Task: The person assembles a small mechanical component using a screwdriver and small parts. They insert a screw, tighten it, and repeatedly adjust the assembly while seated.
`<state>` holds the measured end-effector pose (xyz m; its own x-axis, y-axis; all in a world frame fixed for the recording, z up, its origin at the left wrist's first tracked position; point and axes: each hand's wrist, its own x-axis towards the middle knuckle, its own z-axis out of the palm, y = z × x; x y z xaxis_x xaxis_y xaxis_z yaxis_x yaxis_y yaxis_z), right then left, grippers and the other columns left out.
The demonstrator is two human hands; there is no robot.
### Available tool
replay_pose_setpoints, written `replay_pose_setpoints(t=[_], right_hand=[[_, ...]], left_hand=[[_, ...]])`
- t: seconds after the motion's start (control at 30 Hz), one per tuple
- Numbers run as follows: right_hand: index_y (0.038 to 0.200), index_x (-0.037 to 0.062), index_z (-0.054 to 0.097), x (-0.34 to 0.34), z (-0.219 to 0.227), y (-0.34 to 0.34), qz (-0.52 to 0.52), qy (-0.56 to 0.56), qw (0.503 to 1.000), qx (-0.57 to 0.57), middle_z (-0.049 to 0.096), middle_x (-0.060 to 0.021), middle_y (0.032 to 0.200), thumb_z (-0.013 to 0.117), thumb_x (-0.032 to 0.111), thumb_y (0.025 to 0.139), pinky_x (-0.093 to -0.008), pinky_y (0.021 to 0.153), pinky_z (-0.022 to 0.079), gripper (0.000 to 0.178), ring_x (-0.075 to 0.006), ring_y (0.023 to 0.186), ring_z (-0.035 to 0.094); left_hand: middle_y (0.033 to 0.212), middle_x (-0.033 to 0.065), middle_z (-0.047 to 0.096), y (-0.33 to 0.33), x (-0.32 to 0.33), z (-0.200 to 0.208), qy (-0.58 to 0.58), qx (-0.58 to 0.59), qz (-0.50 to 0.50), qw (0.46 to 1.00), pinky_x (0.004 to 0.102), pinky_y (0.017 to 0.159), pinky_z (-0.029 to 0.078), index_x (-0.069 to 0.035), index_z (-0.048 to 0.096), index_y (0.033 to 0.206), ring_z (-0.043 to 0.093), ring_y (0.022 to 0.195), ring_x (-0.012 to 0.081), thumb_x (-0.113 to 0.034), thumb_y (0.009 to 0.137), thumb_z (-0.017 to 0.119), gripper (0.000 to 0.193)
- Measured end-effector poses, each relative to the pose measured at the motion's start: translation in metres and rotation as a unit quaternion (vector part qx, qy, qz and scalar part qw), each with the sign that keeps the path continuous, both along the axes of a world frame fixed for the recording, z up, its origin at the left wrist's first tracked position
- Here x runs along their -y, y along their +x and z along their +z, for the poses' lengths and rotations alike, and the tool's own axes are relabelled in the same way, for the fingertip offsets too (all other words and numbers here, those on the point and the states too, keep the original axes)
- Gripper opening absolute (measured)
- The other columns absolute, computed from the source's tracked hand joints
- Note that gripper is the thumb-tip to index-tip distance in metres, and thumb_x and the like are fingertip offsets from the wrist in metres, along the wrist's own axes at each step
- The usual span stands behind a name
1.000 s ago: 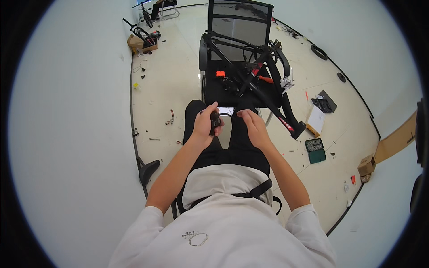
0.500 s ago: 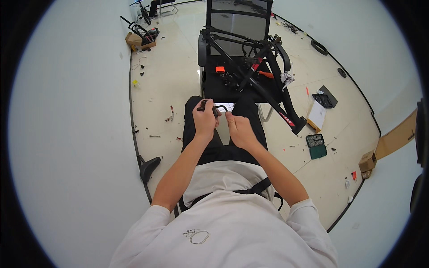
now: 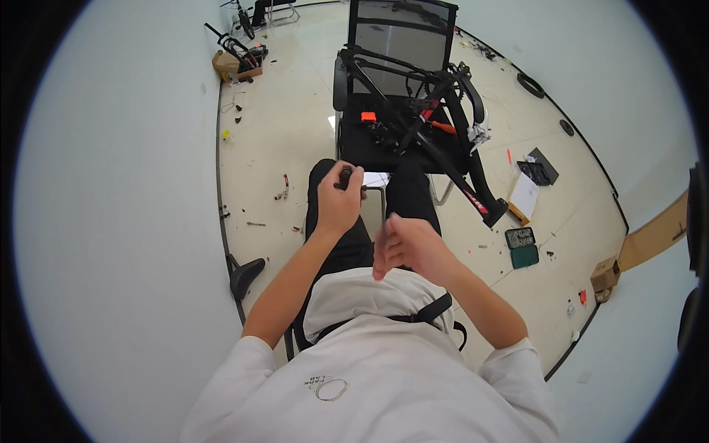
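My left hand (image 3: 340,201), raised over my left thigh, is closed around a small dark part (image 3: 345,176), mostly hidden by the fingers. Out of its right side comes an L-shaped hex key (image 3: 374,188), whose long arm bends toward me. At the near end of that arm is my right hand (image 3: 413,249), its fingers loosely curled about the key and slightly blurred. Ahead of both hands, a black bicycle frame (image 3: 428,148) with red accents lies across a black office chair (image 3: 358,151).
An orange block (image 3: 368,117) and an orange-handled tool (image 3: 443,128) rest on the chair seat. On the floor to the right are a green case (image 3: 524,256) and a white-topped box (image 3: 524,198). A bicycle saddle (image 3: 246,279) lies by the left wall.
My right hand has moved toward me and slightly right, and the key's long arm now points toward me. My left hand stays in nearly the same place with the dark part.
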<state>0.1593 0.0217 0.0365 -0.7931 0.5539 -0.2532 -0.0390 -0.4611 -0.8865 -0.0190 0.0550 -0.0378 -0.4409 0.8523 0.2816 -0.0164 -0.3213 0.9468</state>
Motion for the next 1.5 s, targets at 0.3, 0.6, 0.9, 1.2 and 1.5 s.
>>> replay_pose_setpoints(t=[0.3,0.6,0.9,1.2,1.5], right_hand=[[0.106,0.0008,0.060,-0.005,0.004,0.014,-0.167,0.741,0.646,0.076,0.061,-0.0096,0.093,0.079,0.022,0.077,-0.0320,0.061,0.051,0.040,-0.0256,0.071,0.061],[0.085,0.0001,0.060,-0.037,-0.013,0.006,-0.160,0.765,0.613,0.119,0.054,-0.0093,0.073,0.057,0.012,0.093,-0.0358,0.050,0.043,0.014,-0.0284,0.059,0.057],[0.080,-0.0024,0.061,-0.082,-0.025,-0.009,-0.241,0.389,0.881,0.120,0.058,-0.0087,0.057,0.047,0.029,0.100,-0.0294,0.043,0.045,0.040,-0.0196,0.047,0.059],[0.072,0.0078,0.055,-0.088,-0.100,0.001,-0.109,-0.203,0.973,-0.026,0.056,-0.0061,0.055,0.042,0.043,0.099,-0.0218,0.030,0.040,0.046,-0.0140,0.039,0.052],[0.082,-0.0006,0.062,-0.055,-0.091,0.012,-0.150,0.040,0.984,0.085,0.062,-0.0089,0.064,0.041,0.042,0.101,-0.0279,0.047,0.053,0.051,-0.0203,0.050,0.063]], left_hand=[[0.061,0.0040,0.054,0.017,0.021,0.017,-0.187,0.188,-0.177,0.948,0.0238,0.034,0.033,-0.008,0.052,0.079,0.051,0.041,0.0126,-0.066,0.094,0.036,0.062],[0.059,0.0039,0.054,0.035,0.008,0.006,-0.203,0.148,-0.193,0.948,0.0238,0.032,0.031,-0.006,0.054,0.078,0.054,0.045,0.0115,-0.044,0.099,0.045,0.044],[0.058,0.0041,0.056,0.037,-0.012,-0.025,-0.060,0.016,-0.076,0.995,0.0261,0.043,0.039,0.000,0.057,0.084,0.056,0.048,0.0102,-0.028,0.097,0.054,0.031],[0.073,0.0102,0.063,0.014,0.005,-0.003,0.251,-0.408,-0.198,0.855,0.0293,0.055,0.049,-0.003,0.060,0.093,0.063,0.061,0.0252,-0.002,0.079,0.066,0.015],[0.058,0.0029,0.054,0.010,0.007,0.001,-0.048,0.065,-0.158,0.984,0.0266,0.043,0.039,-0.007,0.054,0.081,0.050,0.047,0.0092,-0.032,0.099,0.046,0.031]])
